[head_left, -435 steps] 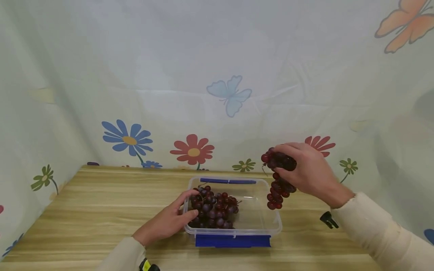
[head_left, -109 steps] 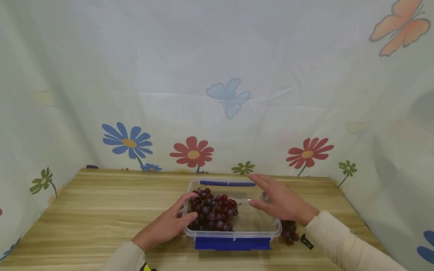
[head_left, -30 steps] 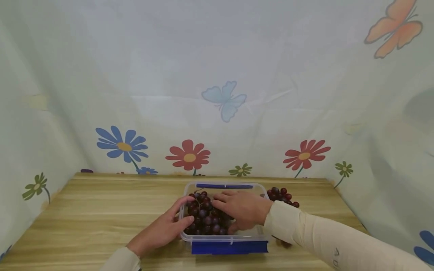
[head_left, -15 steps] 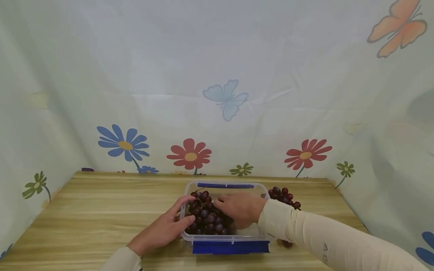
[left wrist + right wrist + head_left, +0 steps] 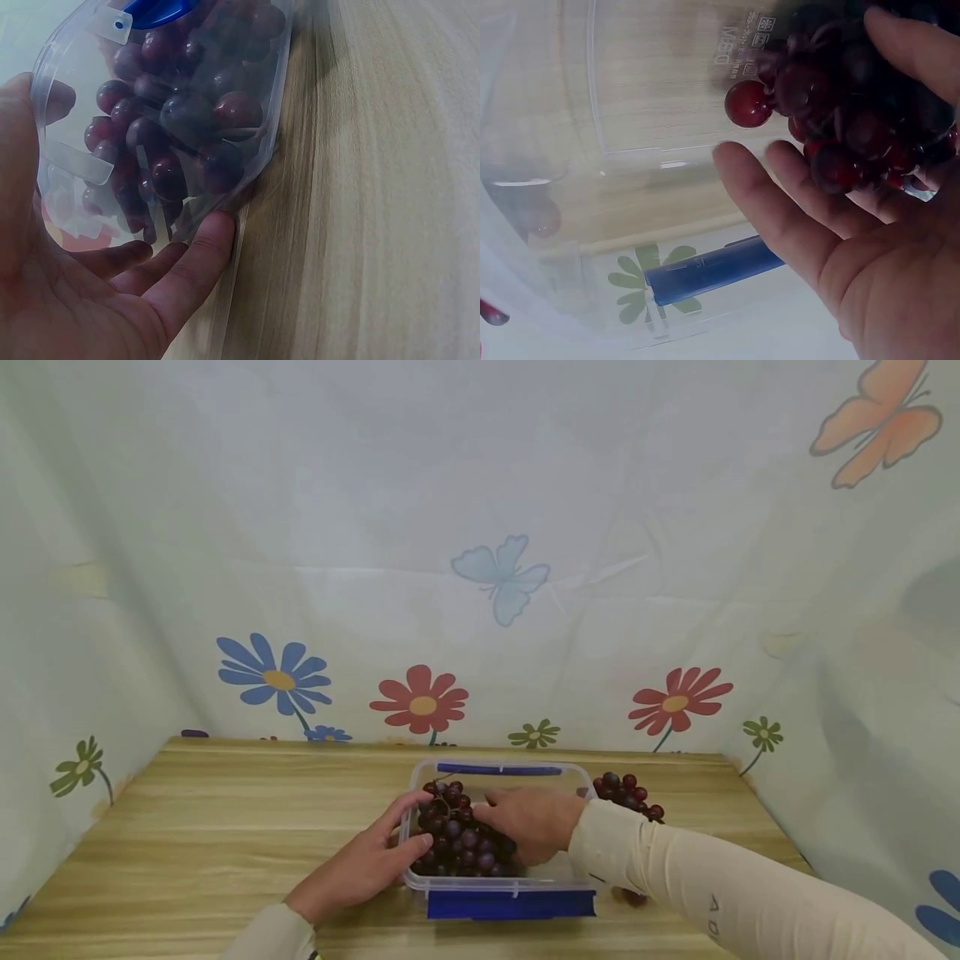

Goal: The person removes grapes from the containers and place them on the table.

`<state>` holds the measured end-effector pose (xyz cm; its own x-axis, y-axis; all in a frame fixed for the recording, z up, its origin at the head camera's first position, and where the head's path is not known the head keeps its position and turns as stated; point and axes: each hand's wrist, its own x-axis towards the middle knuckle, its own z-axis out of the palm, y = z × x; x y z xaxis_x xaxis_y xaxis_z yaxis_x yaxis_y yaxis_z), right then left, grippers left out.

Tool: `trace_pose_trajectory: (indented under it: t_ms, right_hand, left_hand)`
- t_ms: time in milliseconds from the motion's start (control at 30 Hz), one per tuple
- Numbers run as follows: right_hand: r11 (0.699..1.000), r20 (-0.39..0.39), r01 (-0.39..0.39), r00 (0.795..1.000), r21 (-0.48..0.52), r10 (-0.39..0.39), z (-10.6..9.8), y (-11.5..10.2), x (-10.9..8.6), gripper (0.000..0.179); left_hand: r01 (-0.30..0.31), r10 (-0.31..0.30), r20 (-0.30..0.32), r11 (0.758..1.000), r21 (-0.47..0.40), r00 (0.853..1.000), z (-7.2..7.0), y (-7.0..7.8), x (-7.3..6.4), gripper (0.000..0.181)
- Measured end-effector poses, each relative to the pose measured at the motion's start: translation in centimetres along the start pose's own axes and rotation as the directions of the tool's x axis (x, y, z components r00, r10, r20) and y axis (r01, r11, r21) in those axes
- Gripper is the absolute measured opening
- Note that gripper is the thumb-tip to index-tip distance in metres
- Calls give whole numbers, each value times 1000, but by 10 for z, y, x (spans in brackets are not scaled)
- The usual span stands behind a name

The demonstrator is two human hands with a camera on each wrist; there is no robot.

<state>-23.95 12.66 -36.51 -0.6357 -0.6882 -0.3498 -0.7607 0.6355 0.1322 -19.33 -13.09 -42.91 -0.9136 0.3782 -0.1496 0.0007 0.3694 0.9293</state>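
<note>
At the left, a pale cloth wall (image 5: 60, 635) printed with flowers meets the wood-grain table (image 5: 225, 827). A light left sleeve (image 5: 273, 933) leads up to the left hand (image 5: 358, 864), which holds the left end of a clear plastic box (image 5: 543, 882): the thumb hooks over the rim, and in the left wrist view the other fingers press the outside of the wall. The box sits on the table with a blue near latch (image 5: 513, 905) along the near side and a blue far latch (image 5: 498, 769) along the far side.

Dark red grapes (image 5: 465, 847) are heaped in the left part of the box, a thin stem rising among them. Just right of the heap, the right hand (image 5: 536, 822) reaches inside the box. In the right wrist view its thumb and fingers stand wide apart on either side of the grapes, with the index finger extended; how firmly they press cannot be told.

Past the right wall, a second bunch (image 5: 622, 789) lies on the table, partly hidden behind the right sleeve (image 5: 675, 852). An orange butterfly (image 5: 877, 422) is printed high on the cloth at the far right.
</note>
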Motion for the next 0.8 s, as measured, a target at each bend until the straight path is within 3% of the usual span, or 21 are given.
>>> trace_pose_trajectory:
  t_ms: [200,400,800]
  right_hand:
    - [1000,-4,27,1000,-12,-27,2,1,1,52]
    - [1000,9,5,1000,22,-5,3,2,1,49]
    - [996,45,-64,997,64,61,5,-2,1,49]
  left_hand:
    - [4,-3,10,1000,-12,1000,0,0,1,54]
    - [0,1,-15,1000,21,1000,1,1,1,53]
    - [11,-11,1,1000,-2,1000,1,1,1,53]
